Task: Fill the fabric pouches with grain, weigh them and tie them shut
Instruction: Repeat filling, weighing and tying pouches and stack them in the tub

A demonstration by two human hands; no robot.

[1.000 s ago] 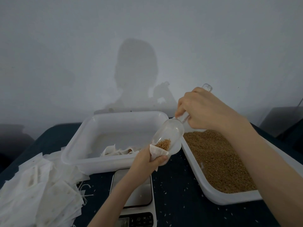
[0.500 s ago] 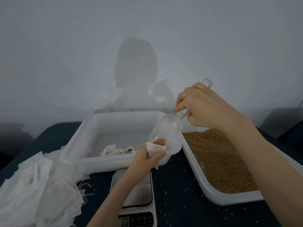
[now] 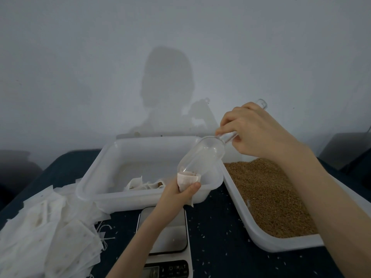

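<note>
- Right hand (image 3: 259, 133) pinches the handle of a clear plastic scoop (image 3: 200, 155), tipped steeply, mouth down into the pouch. Left hand (image 3: 178, 194) is wrapped around a small white fabric pouch (image 3: 187, 179), holding its top open right under the scoop's lip.
- Dark blue table (image 3: 216, 233) carries everything, with stray grains scattered on it.
- At 3 o'clock from the pouch: a big white tray (image 3: 281, 244) full of brown grain (image 3: 271, 197), well stocked.
- At 10 o'clock: a second white tub (image 3: 96, 189), a few pouches (image 3: 140, 184) lying in its bottom. Can't tell if they're tied.
- At 8 o'clock: a heap of flat empty pouches (image 3: 50, 233), strings trailing off the edge.
- At 6 o'clock, under the left forearm: a digital kitchen scale (image 3: 170, 237), platform bare, display too dim to read.
- Scoop looks basically emptied, so I'd say this is the tail end of the filling step for this pouch.
- Next up, my guess: lift the scoop clear, keep the pouch upright so nothing spills, then set it on the scale just below. Tying comes after the weight checks out.
</note>
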